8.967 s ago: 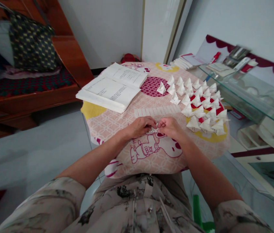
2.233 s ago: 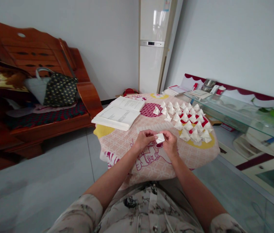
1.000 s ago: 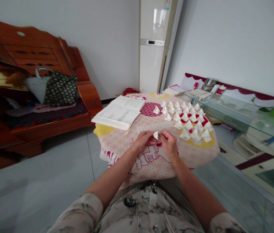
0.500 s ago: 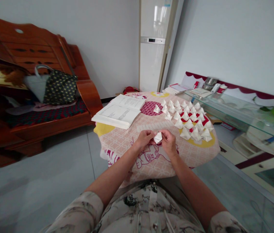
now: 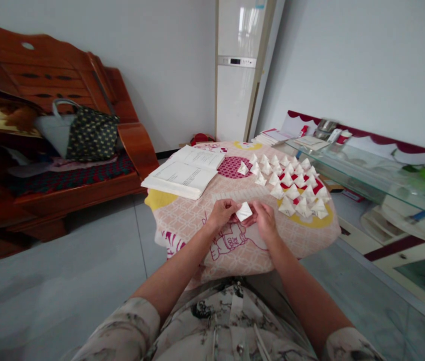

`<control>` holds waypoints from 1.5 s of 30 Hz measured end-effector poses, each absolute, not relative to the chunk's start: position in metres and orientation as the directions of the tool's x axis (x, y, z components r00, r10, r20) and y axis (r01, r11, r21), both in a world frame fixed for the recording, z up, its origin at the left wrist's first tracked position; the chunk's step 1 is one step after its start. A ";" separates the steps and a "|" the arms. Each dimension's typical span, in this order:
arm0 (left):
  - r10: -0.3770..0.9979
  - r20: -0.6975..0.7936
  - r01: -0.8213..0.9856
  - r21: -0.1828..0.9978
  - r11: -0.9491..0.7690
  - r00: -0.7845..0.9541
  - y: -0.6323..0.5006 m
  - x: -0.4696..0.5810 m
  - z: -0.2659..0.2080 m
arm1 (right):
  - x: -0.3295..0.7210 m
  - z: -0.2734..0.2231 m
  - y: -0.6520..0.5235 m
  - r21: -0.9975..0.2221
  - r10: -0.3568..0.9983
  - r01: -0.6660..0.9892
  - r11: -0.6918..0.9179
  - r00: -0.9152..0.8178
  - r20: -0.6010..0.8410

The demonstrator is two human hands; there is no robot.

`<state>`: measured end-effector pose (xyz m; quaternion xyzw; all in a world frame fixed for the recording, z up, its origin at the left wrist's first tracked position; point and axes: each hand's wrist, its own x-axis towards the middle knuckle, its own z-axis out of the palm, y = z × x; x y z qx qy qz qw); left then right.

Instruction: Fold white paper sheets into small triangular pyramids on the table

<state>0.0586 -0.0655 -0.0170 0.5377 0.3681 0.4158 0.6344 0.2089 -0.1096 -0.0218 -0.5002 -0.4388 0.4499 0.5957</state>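
Observation:
A small folded piece of white paper with some print on it is held between my two hands above the cloth-covered table. My left hand pinches its left side. The fingers of my right hand curl around its right side and lie partly behind it. Just beyond and to the right, several folded paper pyramids stand in rows on the cloth. An open book with printed pages lies at the table's far left.
The patterned tablecloth hangs over the table's edge. On the right is a glass-topped cabinet with a red cup and papers. A wooden sofa with a dark patterned bag stands left. A white upright appliance is at the back.
The folded paper has turned between my fingers and shows a wider, diamond-shaped face. My right hand has shifted slightly right, its fingers moving behind the paper.

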 end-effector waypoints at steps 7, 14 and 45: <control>0.958 0.147 -0.030 0.989 -0.144 0.247 -0.064 0.052 -0.016 | 0.209 -0.019 -0.110 -0.983 0.996 -0.182 -0.001 0.085 -0.017; 0.956 0.219 0.065 0.970 -0.236 0.197 -0.068 0.049 -0.013 | 0.210 -0.017 -0.111 -0.983 0.999 -0.181 -0.033 0.024 -0.037; 0.954 0.190 0.005 0.981 -0.196 0.232 -0.064 0.051 -0.014 | 0.207 -0.024 -0.111 -0.999 0.997 0.008 0.037 0.072 0.037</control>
